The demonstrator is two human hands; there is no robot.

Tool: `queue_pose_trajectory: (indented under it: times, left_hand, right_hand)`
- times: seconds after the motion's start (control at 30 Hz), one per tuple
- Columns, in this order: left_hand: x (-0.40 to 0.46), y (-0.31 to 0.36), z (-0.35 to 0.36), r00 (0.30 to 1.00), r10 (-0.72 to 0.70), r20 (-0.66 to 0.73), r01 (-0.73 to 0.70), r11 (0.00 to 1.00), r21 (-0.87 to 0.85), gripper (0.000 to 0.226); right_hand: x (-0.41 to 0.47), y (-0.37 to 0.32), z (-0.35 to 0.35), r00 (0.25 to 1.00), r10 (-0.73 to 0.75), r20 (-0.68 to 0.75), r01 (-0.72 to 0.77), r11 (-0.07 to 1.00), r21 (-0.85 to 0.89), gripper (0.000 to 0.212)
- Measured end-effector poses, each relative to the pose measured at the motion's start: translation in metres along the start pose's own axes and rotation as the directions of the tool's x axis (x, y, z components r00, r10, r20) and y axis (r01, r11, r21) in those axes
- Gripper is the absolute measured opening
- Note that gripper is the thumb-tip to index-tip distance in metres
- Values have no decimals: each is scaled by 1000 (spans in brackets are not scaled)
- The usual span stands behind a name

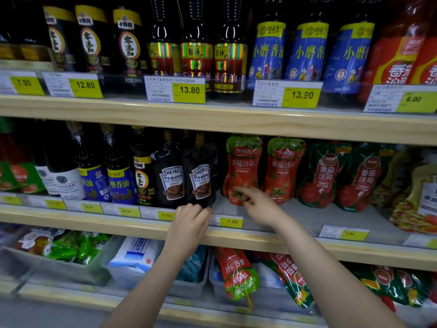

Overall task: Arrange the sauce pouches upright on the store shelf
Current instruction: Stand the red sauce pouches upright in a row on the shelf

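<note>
- My left hand (pixel 189 223) pinches the bottom edge of the right Heinz pouch (pixel 200 183), fingers curled tight against its base at the shelf lip — holding it, as far as I can see.
- My right hand (pixel 256 204) reaches in with fingers loosely spread, the fingertips touching the lower front of the left red pouch (pixel 243 166); I cannot tell whether it grips or only touches.
- Nearest me, the bottom shelf carries bins (pixel 71 268), and two red pouches lie flat and upside down there (pixel 238 273).
- On the middle shelf (pixel 331 223), both Heinz pouches stand upright side by side, the second one (pixel 170 181) just left of the held one.
- To the right of them stand two red pouches, the second (pixel 282 169) just beside the first, both leaning slightly.
- Further right, two green-edged ketchup pouches (pixel 324 174) stand upright, close together.
- Left of the Heinz pair — dark bottles (pixel 118 171) in a row.
- Yellow price tags (pixel 231 221) line the shelf edge.
- Farthest up, the top shelf (pixel 212 117) holds tall bottles (pixel 269 50) with blue, red and black labels.
</note>
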State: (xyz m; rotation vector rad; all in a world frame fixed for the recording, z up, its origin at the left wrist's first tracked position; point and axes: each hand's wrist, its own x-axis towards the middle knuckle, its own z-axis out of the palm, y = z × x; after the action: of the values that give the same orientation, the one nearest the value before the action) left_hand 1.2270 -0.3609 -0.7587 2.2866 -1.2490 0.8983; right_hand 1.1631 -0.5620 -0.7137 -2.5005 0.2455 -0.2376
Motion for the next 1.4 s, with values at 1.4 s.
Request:
queue_pose_trajectory:
  times: [1.4]
  left_hand:
    - [-75, 79, 37, 983, 168, 76, -150, 968, -202, 39]
  right_hand:
    - [-135, 105, -40, 899, -201, -388, 36, 919, -393, 41]
